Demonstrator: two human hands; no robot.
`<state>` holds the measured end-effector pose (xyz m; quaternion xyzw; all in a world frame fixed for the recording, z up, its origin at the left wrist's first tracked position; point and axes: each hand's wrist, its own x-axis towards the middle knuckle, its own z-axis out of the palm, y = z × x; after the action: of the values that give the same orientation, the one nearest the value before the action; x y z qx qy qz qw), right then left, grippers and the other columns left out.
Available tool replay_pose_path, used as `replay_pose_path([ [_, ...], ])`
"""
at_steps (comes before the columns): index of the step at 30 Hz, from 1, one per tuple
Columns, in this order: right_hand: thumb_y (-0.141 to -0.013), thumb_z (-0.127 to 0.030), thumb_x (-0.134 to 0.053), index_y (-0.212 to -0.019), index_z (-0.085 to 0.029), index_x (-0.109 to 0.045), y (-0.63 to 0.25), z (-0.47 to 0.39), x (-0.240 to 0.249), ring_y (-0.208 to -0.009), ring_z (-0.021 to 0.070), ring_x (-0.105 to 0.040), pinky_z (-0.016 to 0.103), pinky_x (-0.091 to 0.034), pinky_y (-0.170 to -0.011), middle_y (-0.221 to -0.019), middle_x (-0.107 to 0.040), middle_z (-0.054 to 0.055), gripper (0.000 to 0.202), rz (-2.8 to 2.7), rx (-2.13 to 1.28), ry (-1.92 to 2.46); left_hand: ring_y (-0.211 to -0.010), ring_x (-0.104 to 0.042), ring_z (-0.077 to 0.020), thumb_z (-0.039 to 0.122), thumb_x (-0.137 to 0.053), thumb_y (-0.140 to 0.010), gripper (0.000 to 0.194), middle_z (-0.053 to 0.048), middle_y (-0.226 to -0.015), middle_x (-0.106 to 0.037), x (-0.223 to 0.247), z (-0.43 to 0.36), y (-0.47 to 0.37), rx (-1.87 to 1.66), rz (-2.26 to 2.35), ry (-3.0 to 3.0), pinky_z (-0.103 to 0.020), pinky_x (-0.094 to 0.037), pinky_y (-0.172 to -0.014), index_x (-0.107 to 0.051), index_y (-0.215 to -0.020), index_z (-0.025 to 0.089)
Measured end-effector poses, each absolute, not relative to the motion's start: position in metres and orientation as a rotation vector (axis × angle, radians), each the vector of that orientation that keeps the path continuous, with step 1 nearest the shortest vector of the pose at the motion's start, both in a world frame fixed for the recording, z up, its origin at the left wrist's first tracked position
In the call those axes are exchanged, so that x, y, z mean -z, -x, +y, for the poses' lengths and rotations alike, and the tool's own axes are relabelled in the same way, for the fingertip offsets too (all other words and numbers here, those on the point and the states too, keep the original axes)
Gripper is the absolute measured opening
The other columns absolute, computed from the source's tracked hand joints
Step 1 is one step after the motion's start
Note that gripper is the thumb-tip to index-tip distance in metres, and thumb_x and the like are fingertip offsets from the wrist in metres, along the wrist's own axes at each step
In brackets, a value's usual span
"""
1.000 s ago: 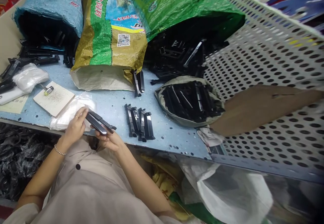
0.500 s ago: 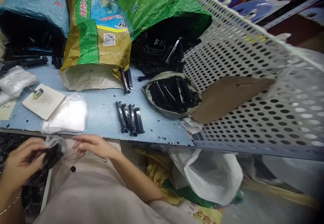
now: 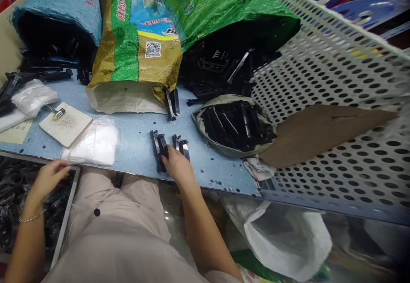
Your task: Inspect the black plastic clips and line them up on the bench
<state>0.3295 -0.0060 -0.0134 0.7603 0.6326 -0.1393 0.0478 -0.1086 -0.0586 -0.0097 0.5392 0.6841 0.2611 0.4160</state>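
right hand (image 3: 177, 166) curled down on the row of black plastic clips (image 3: 169, 148) at center frame, pinching one, left hand (image 3: 48, 178) loose and empty at lower left, could easily knock the neighbouring clips askew if dragged sideways.
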Motion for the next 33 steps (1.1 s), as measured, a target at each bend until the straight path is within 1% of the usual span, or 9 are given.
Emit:
replay_pose_path([
  [3,-0.097,-0.028,-0.047,-0.136,-0.011,-0.051,-0.32,-0.004,0.015,-0.102,0.03,-0.064,0.037,-0.045,-0.083,-0.119,-0.065,0.02,0.043,1.95,0.566,-2.371,-0.086,-0.07,-0.0199,0.037,-0.059,-0.091,0.029,-0.009,-0.108,-0.069,0.004,-0.021,0.016,-0.845,1.381,-1.575,-0.034,-0.059,-0.078,-0.07,-0.111,0.02],
  [6,-0.094,-0.03,-0.05,-0.13,-0.013,-0.057,-0.317,-0.001,0.022,-0.103,0.0286,-0.064,0.037,-0.045,-0.085,-0.113,-0.068,0.017,0.041,2.056,0.902,-2.467,-0.096,-0.064,-0.0242,0.024,-0.066,-0.087,0.014,-0.012,-0.106,-0.064,0.015,0.016,-0.046,-0.857,1.576,-1.965,-0.039,-0.055,-0.086,-0.069,-0.097,0.016],
  [8,-0.088,-0.033,-0.056,-0.126,-0.015,-0.061,-0.316,-0.002,0.028,-0.094,0.0253,-0.064,0.035,-0.046,-0.083,-0.102,-0.07,0.011,0.042,2.087,1.295,-2.578,-0.094,-0.062,-0.0247,0.019,-0.067,-0.085,0.003,-0.011,-0.098,-0.063,0.026,0.032,-0.058,-0.779,1.707,-2.066,-0.038,-0.053,-0.084,-0.067,-0.085,0.015],
  [11,-0.081,-0.041,-0.066,-0.117,-0.017,-0.065,-0.311,-0.009,0.03,-0.083,0.0202,-0.061,0.032,-0.048,-0.077,-0.09,-0.068,0.005,0.043,1.973,2.163,-2.608,-0.087,-0.063,-0.0199,0.017,-0.06,-0.089,0.013,-0.007,-0.092,-0.063,0.034,0.041,-0.044,-0.817,1.618,-1.946,-0.033,-0.051,-0.081,-0.068,-0.078,0.017],
  [16,-0.068,-0.04,-0.081,-0.092,-0.019,-0.072,-0.267,-0.005,0.015,-0.063,0.011,-0.051,0.023,-0.042,-0.06,-0.072,-0.063,-0.002,0.034,1.472,3.147,-2.131,-0.082,-0.063,-0.0173,0.025,-0.075,-0.074,0.009,-0.003,-0.085,-0.063,0.032,0.039,-0.022,-1.056,1.451,-1.46,-0.031,-0.05,-0.079,-0.07,-0.071,0.018],
  [21,-0.059,-0.037,-0.088,-0.08,-0.016,-0.07,-0.213,0.022,0.022,-0.056,0.0084,-0.05,0.022,-0.044,-0.056,-0.064,-0.061,-0.003,0.034,1.171,3.419,-1.697,-0.081,-0.062,-0.0167,0.026,-0.072,-0.075,0.013,-0.003,-0.083,-0.064,0.029,0.033,-0.024,-1.142,1.382,-1.42,-0.03,-0.049,-0.078,-0.066,-0.068,0.018],
  [26,-0.05,-0.037,-0.092,-0.07,-0.016,-0.065,-0.213,0.034,0.046,-0.052,0.0084,-0.048,0.023,-0.044,-0.052,-0.059,-0.06,-0.003,0.04,0.85,3.462,-1.937,-0.089,-0.064,-0.0175,0.018,-0.063,-0.08,0.001,-0.005,-0.093,-0.065,0.01,0.021,-0.005,-1.287,1.457,-1.598,-0.031,-0.052,-0.082,-0.063,-0.079,0.018],
  [30,-0.057,-0.036,-0.088,-0.074,-0.017,-0.067,-0.226,0.022,0.044,-0.057,0.0087,-0.05,0.022,-0.043,-0.054,-0.065,-0.06,-0.004,0.033,0.968,3.444,-2.076,-0.094,-0.064,-0.0185,0.012,-0.056,-0.083,0.015,-0.005,-0.095,-0.067,0.002,0.018,0.001,-1.153,1.455,-1.839,-0.034,-0.051,-0.088,-0.068,-0.088,0.02],
  [33,-0.063,-0.037,-0.085,-0.073,-0.02,-0.066,-0.224,0.011,0.035,-0.057,0.0087,-0.047,0.021,-0.039,-0.053,-0.065,-0.058,-0.004,0.028,1.092,3.462,-2.217,-0.076,-0.064,-0.0152,0.02,-0.062,-0.083,0.007,-0.002,-0.085,-0.067,0.009,0.021,-0.005,-1.189,1.495,-1.502,-0.028,-0.053,-0.07,-0.065,-0.089,0.019],
])
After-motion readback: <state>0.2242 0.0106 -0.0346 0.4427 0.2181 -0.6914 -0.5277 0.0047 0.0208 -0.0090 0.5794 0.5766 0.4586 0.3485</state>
